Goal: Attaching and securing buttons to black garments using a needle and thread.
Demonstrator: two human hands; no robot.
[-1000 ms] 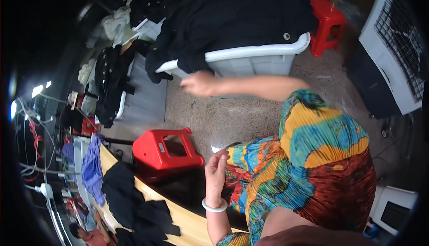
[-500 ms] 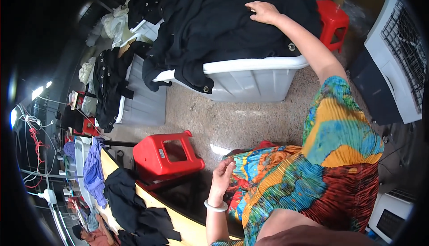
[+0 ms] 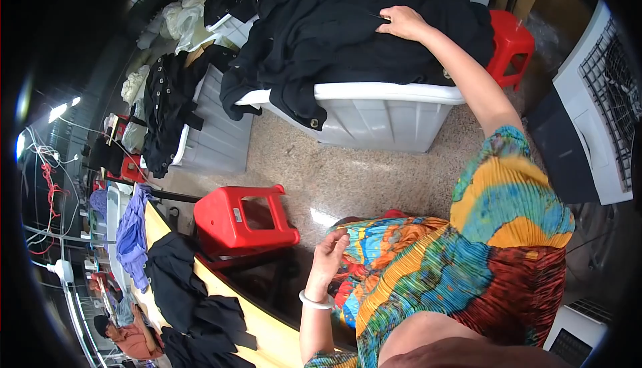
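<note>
My right hand [image 3: 403, 23] reaches out over a heap of black garments [image 3: 328, 34] with metal eyelets. Its fingers are bent, with thumb and forefinger apart and dark cloth showing between them. The heap overfills a large grey plastic bin [image 3: 374, 124], and a sleeve or corner hangs over its near rim. Low at my side, close to my patterned dress [image 3: 401, 261], is my left hand [image 3: 328, 254], a white bangle [image 3: 317, 300] on its wrist. Its fingers are curled, and nothing shows in them.
A red plastic stool [image 3: 241, 219] stands by a yellow-topped table [image 3: 267, 331] bearing black and purple cloth. Another grey bin [image 3: 217, 131] with black garments is at the left, another red stool [image 3: 511, 47] beyond the main bin. A white grille-fronted appliance [image 3: 588, 107] is at right; a co-worker [image 3: 130, 338] sits lower left.
My right hand has shifted slightly right and down, and its fingers are more bent. The view has turned slightly. My left hand stays low by the dress.
</note>
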